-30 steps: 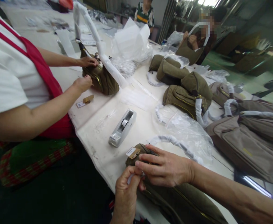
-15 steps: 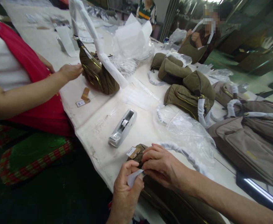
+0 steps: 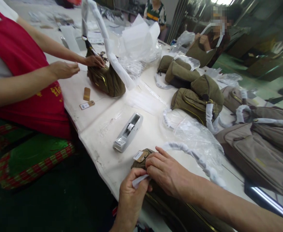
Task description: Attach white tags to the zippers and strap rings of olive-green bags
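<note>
An olive handbag (image 3: pixel 170 206) with yellow zips lies at the table's near edge, partly under my arms. My left hand (image 3: pixel 134 190) pinches a strip of white paper (image 3: pixel 139 181) between thumb and fingers at the bag's end. Fingers bent, my right hand (image 3: pixel 163 169) presses against the bag beside that strip; whatever its fingertips pinch is hidden. A tag (image 3: pixel 140 156) with a white label rests on the bag just beyond my fingers. The bag's strap (image 3: pixel 192 156), wrapped in white paper, curves across the table behind my right hand.
A grey tape dispenser (image 3: pixel 128 132) stands ahead on the white table (image 3: pixel 102 129). Several olive bags (image 3: pixel 194 100) and grey bags (image 3: pixel 257 151) lie right, near clear plastic (image 3: pixel 194 132). At left, a co-worker in a red apron (image 3: pixel 23 64) touches another olive bag (image 3: pixel 106 79) near brown tags (image 3: pixel 87 104).
My hands stay at the bag's end, and less of the white strip shows in my left hand. The co-worker's one hand has drawn back left while the other now touches their bag.
</note>
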Demonstrator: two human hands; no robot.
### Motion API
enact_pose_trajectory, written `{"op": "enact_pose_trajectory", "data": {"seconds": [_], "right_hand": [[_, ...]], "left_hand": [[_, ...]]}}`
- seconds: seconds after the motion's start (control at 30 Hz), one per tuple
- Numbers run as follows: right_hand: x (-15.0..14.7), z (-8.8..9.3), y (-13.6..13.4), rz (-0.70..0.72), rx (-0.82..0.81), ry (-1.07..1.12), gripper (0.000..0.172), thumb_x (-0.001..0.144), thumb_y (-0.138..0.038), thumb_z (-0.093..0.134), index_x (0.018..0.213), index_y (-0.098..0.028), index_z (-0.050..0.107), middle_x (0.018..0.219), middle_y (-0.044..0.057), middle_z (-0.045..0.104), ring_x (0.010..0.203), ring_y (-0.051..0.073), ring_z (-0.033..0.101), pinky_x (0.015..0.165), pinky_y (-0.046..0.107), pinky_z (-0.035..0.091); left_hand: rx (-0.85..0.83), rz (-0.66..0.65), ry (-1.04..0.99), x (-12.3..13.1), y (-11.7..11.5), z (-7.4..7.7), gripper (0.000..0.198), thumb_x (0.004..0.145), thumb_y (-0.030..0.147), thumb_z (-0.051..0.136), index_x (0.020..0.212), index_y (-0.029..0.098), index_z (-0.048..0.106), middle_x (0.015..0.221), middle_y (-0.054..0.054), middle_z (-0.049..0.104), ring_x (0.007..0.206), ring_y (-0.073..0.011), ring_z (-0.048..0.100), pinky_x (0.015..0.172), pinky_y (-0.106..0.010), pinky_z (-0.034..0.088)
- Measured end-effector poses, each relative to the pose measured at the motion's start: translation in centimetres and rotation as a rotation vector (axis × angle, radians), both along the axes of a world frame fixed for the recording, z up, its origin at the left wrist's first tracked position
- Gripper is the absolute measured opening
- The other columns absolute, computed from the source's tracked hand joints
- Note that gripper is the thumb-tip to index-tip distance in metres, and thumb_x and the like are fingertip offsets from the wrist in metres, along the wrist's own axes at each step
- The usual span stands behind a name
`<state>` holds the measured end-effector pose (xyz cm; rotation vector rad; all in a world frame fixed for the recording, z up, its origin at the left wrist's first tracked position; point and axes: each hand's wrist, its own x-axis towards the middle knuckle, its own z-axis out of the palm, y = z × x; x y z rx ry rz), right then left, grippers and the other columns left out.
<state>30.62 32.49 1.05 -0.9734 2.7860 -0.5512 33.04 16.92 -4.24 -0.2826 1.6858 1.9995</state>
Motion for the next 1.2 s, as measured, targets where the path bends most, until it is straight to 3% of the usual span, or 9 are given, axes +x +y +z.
{"op": "enact_pose_trajectory", "data": {"seconds": [0.13, 0.27, 0.47, 0.7, 0.8, 0.9, 0.97, 1.07, 1.2], "right_hand": [[0.5, 0.0, 0.3, 0.151, -0.002, 0.222, 0.021, 0.093, -0.017, 0.037, 0.082, -0.017, 0.055, 0.088, 0.003, 0.061, 0.099, 0.018, 0.052, 0.108, 0.052, 0.017], [0.6, 0.2, 1.3, 0.282, -0.005, 0.362, 0.021, 0.092, -0.017, 0.039, 0.079, -0.018, 0.056, 0.089, 0.003, 0.063, 0.095, 0.019, 0.054, 0.107, 0.050, 0.023], [0.4, -0.1, 2.6, 0.391, 0.030, 0.362, 0.021, 0.092, -0.018, 0.040, 0.084, -0.017, 0.060, 0.099, 0.004, 0.063, 0.101, 0.020, 0.053, 0.105, 0.051, 0.027], [1.1, -1.1, 3.2, 0.377, 0.033, 0.401, 0.024, 0.090, -0.016, 0.040, 0.082, -0.017, 0.062, 0.104, 0.006, 0.063, 0.109, 0.023, 0.050, 0.104, 0.056, 0.026], [1.3, -1.4, 3.1, 0.364, 0.006, 0.427, 0.023, 0.090, -0.016, 0.040, 0.081, -0.016, 0.062, 0.099, 0.006, 0.064, 0.109, 0.024, 0.051, 0.104, 0.057, 0.025], [1.5, -1.6, 3.0, 0.364, -0.018, 0.451, 0.024, 0.089, -0.016, 0.041, 0.078, -0.016, 0.062, 0.099, 0.006, 0.064, 0.108, 0.024, 0.052, 0.104, 0.059, 0.023], [1.5, -1.7, 2.9, 0.373, -0.025, 0.459, 0.024, 0.089, -0.016, 0.041, 0.077, -0.016, 0.062, 0.100, 0.006, 0.064, 0.109, 0.024, 0.052, 0.104, 0.060, 0.022], [1.7, -1.8, 3.0, 0.377, -0.033, 0.467, 0.025, 0.090, -0.016, 0.040, 0.077, -0.017, 0.062, 0.102, 0.006, 0.064, 0.111, 0.024, 0.051, 0.104, 0.060, 0.023], [2.1, -2.0, 3.4, 0.346, -0.032, 0.443, 0.032, 0.092, -0.016, 0.034, 0.082, -0.018, 0.063, 0.108, 0.005, 0.064, 0.116, 0.023, 0.048, 0.107, 0.060, 0.017]], "left_hand": [[0.110, 0.076, -0.036, 0.4, 0.6, -0.4, 0.005, 0.077, 0.019, 0.054, 0.073, 0.018, 0.056, 0.053, 0.006, 0.053, 0.052, -0.0082, 0.048, 0.053, -0.018, 0.038], [0.187, 0.063, -0.065, 0.7, 0.7, -0.7, 0.003, 0.075, 0.018, 0.056, 0.072, 0.017, 0.057, 0.053, 0.005, 0.053, 0.052, -0.0086, 0.047, 0.053, -0.019, 0.037], [0.082, 0.000, -0.052, 0.8, 0.7, -0.7, 0.007, 0.074, 0.020, 0.055, 0.068, 0.017, 0.057, 0.050, 0.004, 0.053, 0.050, -0.0096, 0.047, 0.053, -0.021, 0.037], [0.071, 0.017, -0.119, 0.7, 0.6, -0.7, 0.005, 0.072, 0.021, 0.056, 0.070, 0.016, 0.058, 0.048, 0.004, 0.054, 0.048, -0.0085, 0.047, 0.053, -0.019, 0.036], [0.196, -0.034, -0.165, 0.2, 0.1, 0.0, 0.010, 0.069, 0.023, 0.059, 0.077, 0.015, 0.059, 0.057, 0.001, 0.060, 0.054, -0.0097, 0.053, 0.057, -0.020, 0.040], [0.371, -0.032, -0.290, -0.5, -0.4, 0.6, 0.023, 0.076, 0.037, 0.057, 0.087, 0.017, 0.056, 0.069, -0.001, 0.062, 0.055, -0.0125, 0.058, 0.056, -0.024, 0.046], [0.400, -0.098, -0.376, -1.0, -0.7, 0.7, 0.027, 0.079, 0.043, 0.054, 0.084, 0.017, 0.055, 0.064, 0.001, 0.058, 0.047, -0.0108, 0.055, 0.049, -0.023, 0.045], [0.351, -0.269, -0.445, -1.5, -0.8, 0.3, 0.026, 0.074, 0.038, 0.064, 0.078, 0.013, 0.058, 0.061, 0.002, 0.056, 0.041, -0.0069, 0.052, 0.044, -0.019, 0.043], [0.342, -0.312, -0.490, -1.6, -0.5, 0.1, 0.027, 0.068, 0.035, 0.068, 0.078, 0.011, 0.060, 0.066, -0.002, 0.061, 0.041, -0.0070, 0.053, 0.044, -0.019, 0.045]]}}
